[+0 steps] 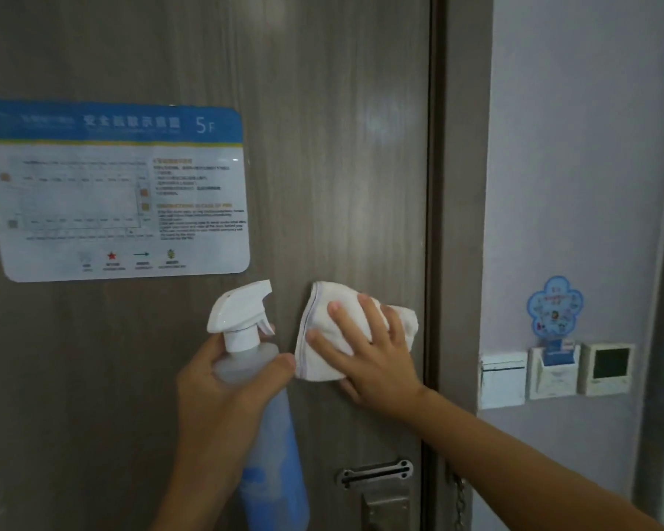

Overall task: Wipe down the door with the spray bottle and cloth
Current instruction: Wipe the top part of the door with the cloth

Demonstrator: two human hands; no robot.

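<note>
The grey wood-grain door (342, 147) fills most of the view, its right edge meeting the door frame (460, 185) just right of the hands. The right hand (372, 346) lies flat with fingers spread, pressing a folded white cloth (319, 339) against the door; its grip is wide, the fingers straight, and the thumb tip touches the door below the cloth. The cloth's right corner sits close to the door's edge, with little door left on that side. Above the cloth the panel runs bare up to the top of the view.

The left hand (223, 392) has its grip wrapped round the neck of the spray bottle (265, 415), held upright just left of the cloth, its thumb almost touching the cloth's lower left edge. The white trigger head points right and upward, toward the door. The bottle's base is cut off at the bottom of the view.

Up and to the left, an evacuation notice (116, 193) is stuck to the door; its left side is cut off and its small print is too blurred to read. Below the cloth are a chain-latch plate (376, 473) and a lock plate (384, 507), the latter partly out of view. On the wall to the right hang a card holder (552, 373), a switch (501, 381) and a thermostat (608, 367).
</note>
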